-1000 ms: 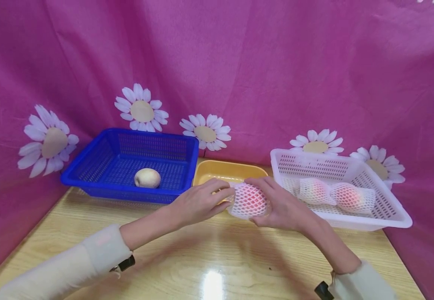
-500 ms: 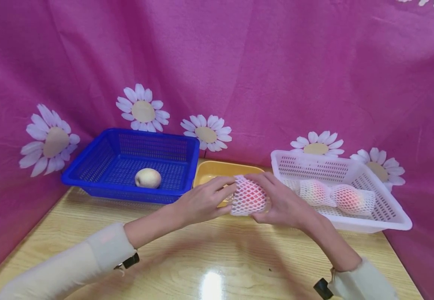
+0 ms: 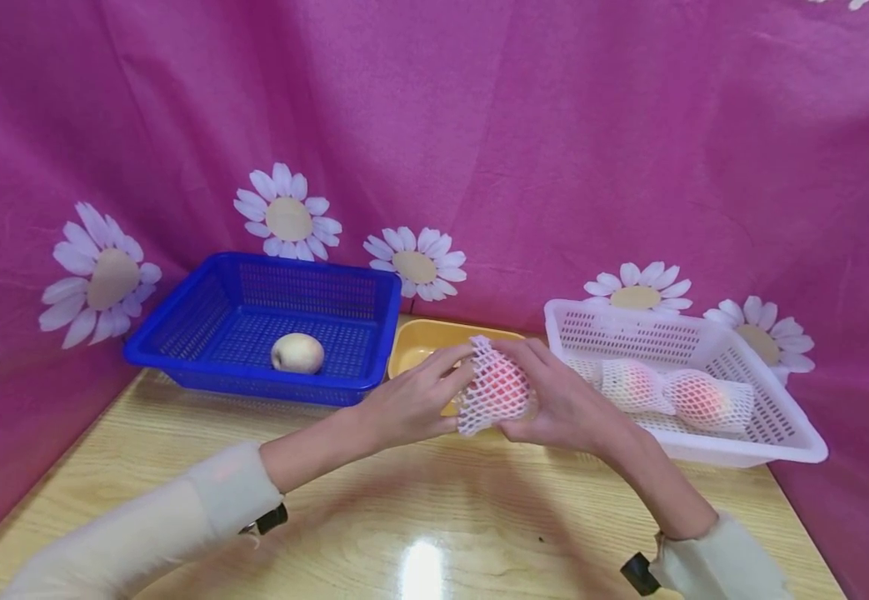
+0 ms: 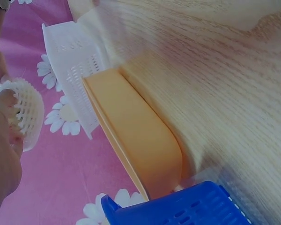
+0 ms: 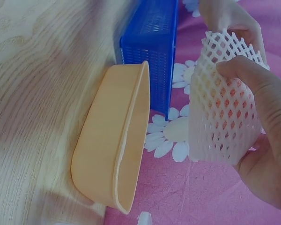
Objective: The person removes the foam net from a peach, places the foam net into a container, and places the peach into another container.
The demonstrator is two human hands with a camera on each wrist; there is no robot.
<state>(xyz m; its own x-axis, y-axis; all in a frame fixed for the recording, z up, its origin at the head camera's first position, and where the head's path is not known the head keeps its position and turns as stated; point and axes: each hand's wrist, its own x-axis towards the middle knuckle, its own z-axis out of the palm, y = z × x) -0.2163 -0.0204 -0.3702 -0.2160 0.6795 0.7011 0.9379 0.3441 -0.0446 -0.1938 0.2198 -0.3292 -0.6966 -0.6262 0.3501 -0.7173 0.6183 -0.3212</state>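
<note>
Right hand (image 3: 565, 406) grips a red fruit (image 3: 511, 390) through its white foam net (image 3: 475, 407) — held up off the desk (image 3: 359, 521), at the near right of the yellow basin (image 3: 419, 337) — while the left hand (image 3: 413, 404) has its fingers hooked at the net's mouth. Should the left pull harder than the right holds, the net might tear, or the fruit pop out toward the blue basket (image 3: 302, 285), left of the basin. Too tight a squeeze could bruise it; too loose could drop it.
</note>
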